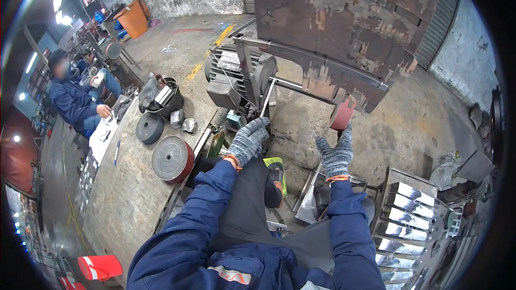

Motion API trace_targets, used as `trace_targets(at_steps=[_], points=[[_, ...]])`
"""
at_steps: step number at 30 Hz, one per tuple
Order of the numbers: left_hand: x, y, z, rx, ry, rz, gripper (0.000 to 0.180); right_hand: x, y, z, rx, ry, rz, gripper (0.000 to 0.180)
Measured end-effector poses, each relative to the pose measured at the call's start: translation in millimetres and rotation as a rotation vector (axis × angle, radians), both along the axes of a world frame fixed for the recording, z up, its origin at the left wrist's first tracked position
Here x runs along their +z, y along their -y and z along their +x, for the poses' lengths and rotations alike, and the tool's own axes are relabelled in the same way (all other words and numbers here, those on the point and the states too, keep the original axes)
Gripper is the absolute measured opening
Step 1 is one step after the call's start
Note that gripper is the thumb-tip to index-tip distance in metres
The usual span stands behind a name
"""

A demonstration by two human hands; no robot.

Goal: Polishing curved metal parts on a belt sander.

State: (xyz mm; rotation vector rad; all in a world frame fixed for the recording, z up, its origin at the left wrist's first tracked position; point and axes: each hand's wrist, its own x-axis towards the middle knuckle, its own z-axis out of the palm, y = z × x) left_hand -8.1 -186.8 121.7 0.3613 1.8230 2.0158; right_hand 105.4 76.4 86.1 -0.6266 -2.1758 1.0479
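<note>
My left hand (248, 140), in a grey knitted glove, is closed round the lower end of a thin pale stick (267, 98). The stick's upper end meets the metal shaft (303, 90) beside an electric motor (236, 75). To the right, my right hand (337, 156) wears a matching glove, thumb and fingers apart. Its raised fingers reach the lower edge of a red-rimmed wheel (342, 114) at the shaft's end; whether they touch it I cannot tell. A large worn brown board (344, 27) stands behind the shaft.
On the bench (121, 198) at left are a red-edged grey wheel (172, 158), a dark disc (149, 128), a black bucket (169, 99) and a pen (116, 153). Shiny metal blades (406, 217) lie on a rack at right. Another person (78, 99) sits at the far left.
</note>
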Motion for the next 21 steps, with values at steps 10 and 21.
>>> trace_targets(at_steps=[10,21], points=[[-13,2,-5,-0.107,-0.023,0.054,0.029,-48,-19,-9,0.180,-0.208,-0.437,0.067],[-24,6,-9,-0.016,0.041,0.007,0.030,-108,-92,-60,0.191,-0.617,-2.581,0.051]])
